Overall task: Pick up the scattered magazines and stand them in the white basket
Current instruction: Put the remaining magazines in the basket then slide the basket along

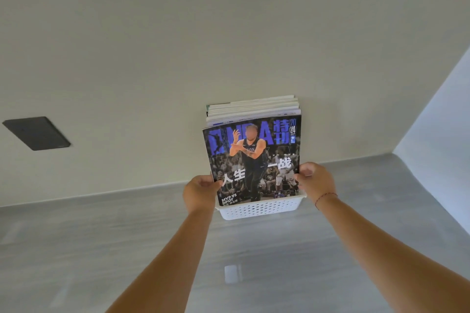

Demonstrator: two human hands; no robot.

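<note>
1. A grey floor (101, 249) meets a pale wall (152, 33); no loose magazines show on it.
2. The white basket (256, 209) stands against the wall, already packed with upright magazines (254, 107).
3. The left hand (201, 192) and right hand (315, 180) each pinch a side edge of the front magazine (254, 160), its lower end inside the basket.
4. Probably the last one: only letting go seems left.

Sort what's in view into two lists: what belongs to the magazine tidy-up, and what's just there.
Belongs to the job:
- NBA magazine, held at both side edges
- left hand
- right hand
- white basket
- stack of magazines standing behind it

Just there:
- dark wall plate
- grey counter
- red wrist string
</note>
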